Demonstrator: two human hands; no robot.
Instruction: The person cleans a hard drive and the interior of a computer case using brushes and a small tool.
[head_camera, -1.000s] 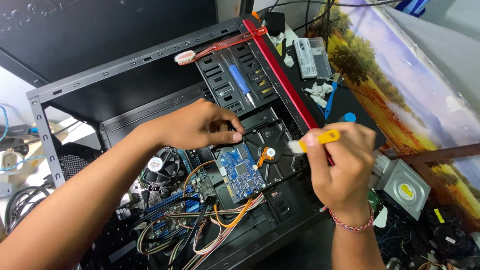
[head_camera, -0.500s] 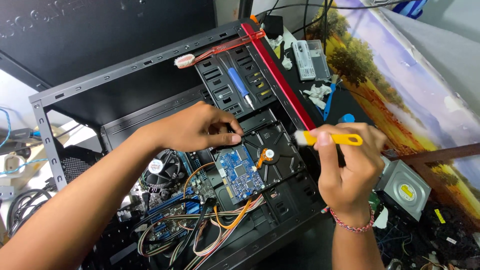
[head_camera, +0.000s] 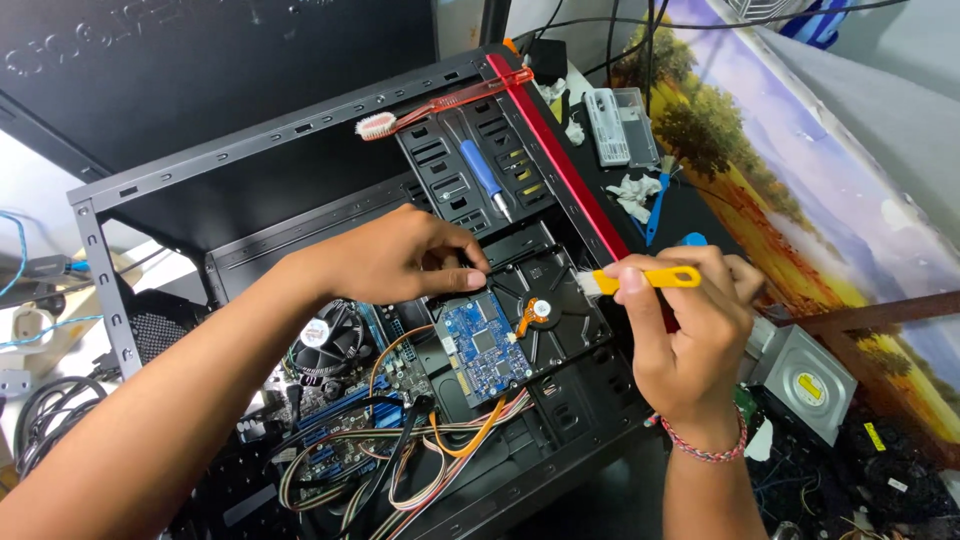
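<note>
While the fan (head_camera: 330, 335) sits low in the open case (head_camera: 250, 150), my left hand (head_camera: 395, 260) pinches shut on the top edge of the hard drive (head_camera: 520, 335) (blue board up) in its bay. My right hand (head_camera: 685, 340) is closed around a yellow brush (head_camera: 645, 279), bristles just beside the drive's right corner.

Bright, even daylight from the left; soft shadows inside the open case, sharp focus, slight wide-angle bending at the edges
</note>
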